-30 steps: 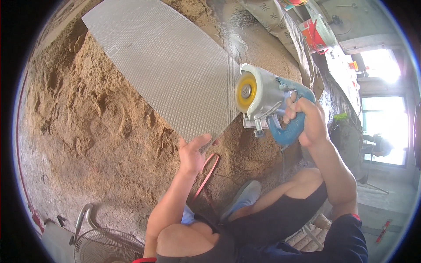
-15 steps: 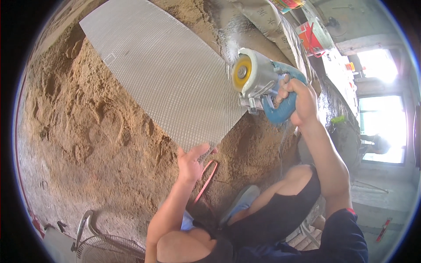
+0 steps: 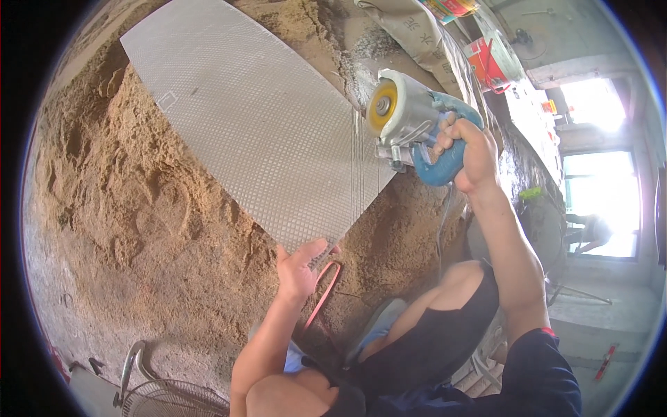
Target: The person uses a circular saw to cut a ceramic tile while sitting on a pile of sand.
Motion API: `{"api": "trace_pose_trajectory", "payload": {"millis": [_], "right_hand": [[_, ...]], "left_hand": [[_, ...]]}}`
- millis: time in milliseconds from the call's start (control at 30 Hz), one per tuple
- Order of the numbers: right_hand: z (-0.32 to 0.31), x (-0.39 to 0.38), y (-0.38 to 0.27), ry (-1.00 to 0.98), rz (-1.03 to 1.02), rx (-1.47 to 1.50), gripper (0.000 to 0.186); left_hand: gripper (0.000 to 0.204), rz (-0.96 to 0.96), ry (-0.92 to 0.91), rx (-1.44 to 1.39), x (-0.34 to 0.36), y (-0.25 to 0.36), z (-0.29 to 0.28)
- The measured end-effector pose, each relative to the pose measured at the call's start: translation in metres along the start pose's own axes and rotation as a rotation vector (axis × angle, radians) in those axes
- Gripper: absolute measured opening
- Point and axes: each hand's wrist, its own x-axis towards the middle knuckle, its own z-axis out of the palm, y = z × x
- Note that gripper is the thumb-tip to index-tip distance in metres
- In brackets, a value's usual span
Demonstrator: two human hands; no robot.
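A large pale tile [image 3: 243, 125], with a gridded face up, lies over the sand. My left hand [image 3: 297, 271] grips its near corner. My right hand [image 3: 471, 156] is wrapped round the blue handle [image 3: 439, 165] of a power saw, whose metal guard surrounds a yellow disc [image 3: 382, 105]. The saw sits at the right end of the tile, where several parallel lines cross the surface, and hides part of that edge. Whether the blade touches the tile I cannot tell. Pale powder [image 3: 365, 73] is beside the saw. A pink strap [image 3: 323, 295] lies below my left hand.
Loose sand [image 3: 118, 174] spreads to the left. A paper sack [image 3: 406, 31] and a red-and-white bucket [image 3: 490, 66] are at upper right, near a green object [image 3: 530, 193]. A fan [image 3: 174, 396] stands at lower left. My bent knees and feet are below.
My right hand has carried the saw upward and slightly left, away from me. The tile and my left hand have shifted a little down and left in the view.
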Motion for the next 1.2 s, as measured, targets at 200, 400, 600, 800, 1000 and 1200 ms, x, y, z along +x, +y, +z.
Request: {"api": "trace_pose_trajectory", "payload": {"millis": [200, 400, 600, 800, 1000, 1200], "right_hand": [[-0.0003, -0.0006, -0.0012, 0.012, 0.012, 0.013, 0.027], [0.0007, 0.0010, -0.0002, 0.006, 0.003, -0.014, 0.027], [0.0005, 0.0013, -0.0002, -0.001, -0.009, -0.073, 0.016], [0.0010, 0.0006, -0.0001, -0.016, 0.010, -0.057, 0.016], [-0.0016, 0.0000, 0.0012, -0.025, 0.026, -0.044, 0.016], [-0.0001, -0.0018, 0.0026, 0.014, 0.007, -0.035, 0.030]], "left_hand": [[0.025, -0.019, 0.013, -0.014, 0.0009, -0.0042, -0.0030], [0.029, -0.019, 0.007, 0.013, 0.0016, -0.0029, -0.0036], [0.029, -0.008, 0.000, 0.022, 0.0017, -0.0017, -0.0033], [0.025, -0.031, 0.033, 0.017, -0.0009, 0.0033, 0.0024], [0.039, -0.034, 0.047, 0.073, -0.0012, 0.0038, 0.0035], [0.028, 0.012, -0.027, 0.039, 0.0021, 0.0036, 0.0011]]}}
